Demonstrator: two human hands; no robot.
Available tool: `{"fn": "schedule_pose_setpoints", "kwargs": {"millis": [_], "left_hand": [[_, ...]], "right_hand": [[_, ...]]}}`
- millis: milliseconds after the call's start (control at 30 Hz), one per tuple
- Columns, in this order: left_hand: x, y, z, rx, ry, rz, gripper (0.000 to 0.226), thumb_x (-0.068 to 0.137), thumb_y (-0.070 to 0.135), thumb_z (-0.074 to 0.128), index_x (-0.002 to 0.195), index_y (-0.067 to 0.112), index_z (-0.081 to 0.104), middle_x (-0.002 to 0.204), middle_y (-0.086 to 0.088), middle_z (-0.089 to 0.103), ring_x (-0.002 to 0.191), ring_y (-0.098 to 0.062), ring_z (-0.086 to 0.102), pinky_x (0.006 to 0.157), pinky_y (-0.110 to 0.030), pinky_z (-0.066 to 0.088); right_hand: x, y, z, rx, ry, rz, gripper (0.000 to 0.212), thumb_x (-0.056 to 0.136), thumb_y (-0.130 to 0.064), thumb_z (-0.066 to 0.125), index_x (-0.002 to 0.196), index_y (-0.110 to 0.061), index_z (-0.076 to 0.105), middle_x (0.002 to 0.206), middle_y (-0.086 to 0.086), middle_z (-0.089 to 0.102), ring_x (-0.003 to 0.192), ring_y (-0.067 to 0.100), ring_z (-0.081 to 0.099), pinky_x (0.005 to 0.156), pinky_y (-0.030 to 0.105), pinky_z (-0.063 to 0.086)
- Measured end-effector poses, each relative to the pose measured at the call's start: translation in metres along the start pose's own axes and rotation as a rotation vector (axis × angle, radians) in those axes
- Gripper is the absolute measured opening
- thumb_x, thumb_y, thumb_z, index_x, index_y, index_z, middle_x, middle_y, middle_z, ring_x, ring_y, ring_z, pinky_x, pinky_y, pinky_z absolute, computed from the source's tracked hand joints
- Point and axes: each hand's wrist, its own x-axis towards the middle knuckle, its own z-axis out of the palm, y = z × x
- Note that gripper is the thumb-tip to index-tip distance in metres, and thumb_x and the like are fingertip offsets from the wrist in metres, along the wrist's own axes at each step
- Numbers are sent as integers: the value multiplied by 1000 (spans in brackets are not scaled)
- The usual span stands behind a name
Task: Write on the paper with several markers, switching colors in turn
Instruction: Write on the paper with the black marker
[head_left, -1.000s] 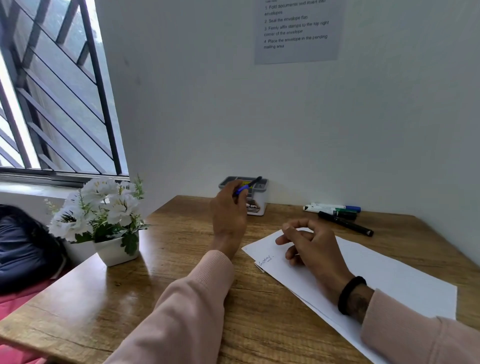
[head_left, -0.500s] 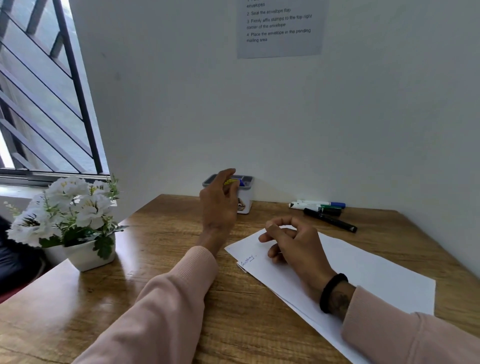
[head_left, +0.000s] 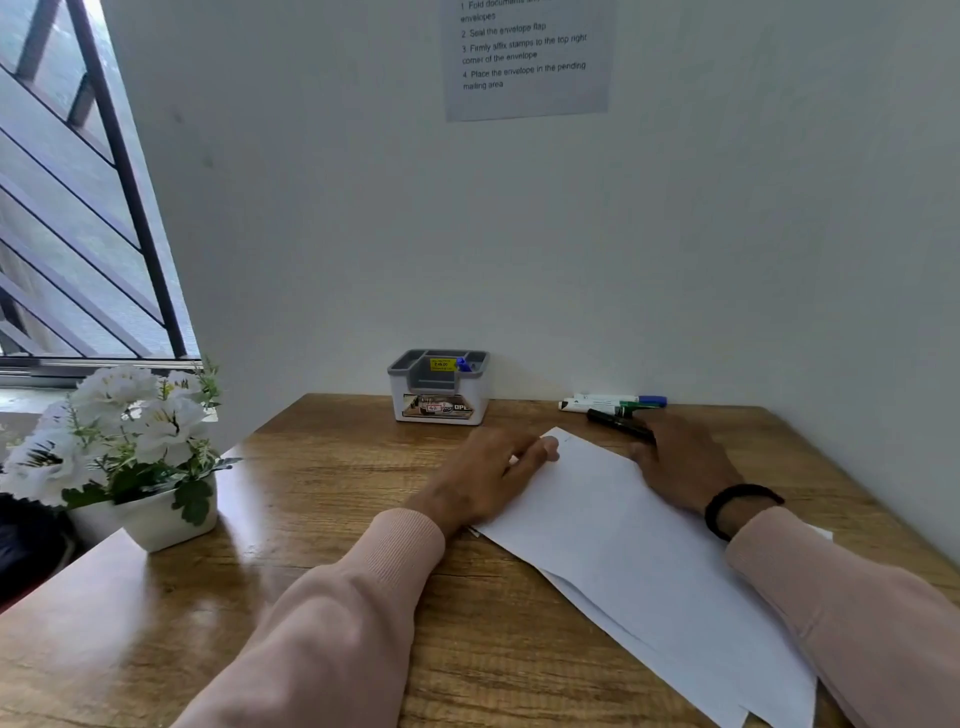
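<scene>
Head view. My left hand lies flat and empty, steadying the paper on the desk. My right hand reaches the black marker beside the other markers; its grip I cannot tell. I should pinch mid-barrel and lift it clear of its neighbours.

Head-worn view, down over desk

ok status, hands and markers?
Left hand flat on paper, empty. Right hand reaching black marker, grasp unclear. Blue pen in organizer. Nothing in the way.
</scene>
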Motion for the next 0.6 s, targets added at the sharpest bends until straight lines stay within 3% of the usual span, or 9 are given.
{"fn": "schedule_pose_setpoints", "kwargs": {"millis": [100, 167, 233, 333, 400, 500, 533, 600], "left_hand": [[-4, 4, 0, 14, -21, -67, 52, 104, 56, 35, 106, 27, 78, 106, 5, 75, 88, -8, 63, 77, -29, 47], [-8, 8, -2, 65, -42, -81, 43, 104, 50, 45, 111, 24, 78, 106, 1, 75, 89, -12, 63, 75, -29, 48], [-14, 12, -3, 88, -34, -88, 38, 103, 45, 50, 120, 21, 74, 113, 0, 75, 94, -13, 64, 76, -26, 48], [-18, 12, -7, 3, 101, -146, 41, 102, 46, 53, 134, 22, 62, 126, 1, 69, 105, -12, 63, 86, -26, 50], [-17, 13, -10, -212, 201, -259, 56, 98, 58, 52, 142, 24, 53, 135, 1, 63, 113, -16, 62, 95, -34, 54], [-13, 19, -18, -971, 308, -449, 46, 100, 50, 54, 122, 11, 67, 116, -12, 74, 98, -23, 74, 89, -40, 61], [-12, 18, -22, -1160, 325, -462, 37, 101, 41, 57, 113, 8, 70, 106, -14, 76, 90, -23, 75, 85, -37, 62], [-13, 15, -29, -1295, 284, -441, 27, 99, 28, 64, 108, 4, 72, 98, -16, 75, 83, -20, 72, 81, -32, 62]], "right_hand": [[0, -3, -6, 14, 63, 1, 33, 99, -23, 61, 130, -13, 67, 127, 15, 71, 116, 37, 64, 95, 42, 54], [-2, -6, -10, 84, 130, 0, 25, 97, -13, 65, 119, -7, 75, 121, 19, 73, 112, 39, 65, 94, 42, 53], [-7, -14, -16, 237, 210, -35, 22, 95, -6, 67, 113, -3, 79, 113, 21, 75, 105, 38, 67, 92, 42, 52], [-15, -37, -31, 589, 203, -86, 20, 95, -6, 69, 111, -8, 80, 104, 8, 77, 92, 23, 69, 88, 35, 55], [-22, -54, -33, 696, 131, -167, 19, 96, -9, 69, 112, -13, 79, 105, 1, 76, 89, 20, 70, 82, 26, 54], [-33, -72, -24, 531, 201, -376, 21, 95, -7, 70, 114, -16, 75, 109, -3, 69, 95, 14, 66, 82, 8, 48], [-35, -75, -22, 486, 231, -424, 22, 94, -5, 69, 113, -16, 73, 108, -2, 68, 96, 13, 64, 85, 9, 48], [-38, -75, -19, 420, 260, -462, 24, 93, -2, 66, 111, -18, 68, 104, -1, 66, 95, 14, 62, 87, 22, 52]]}}
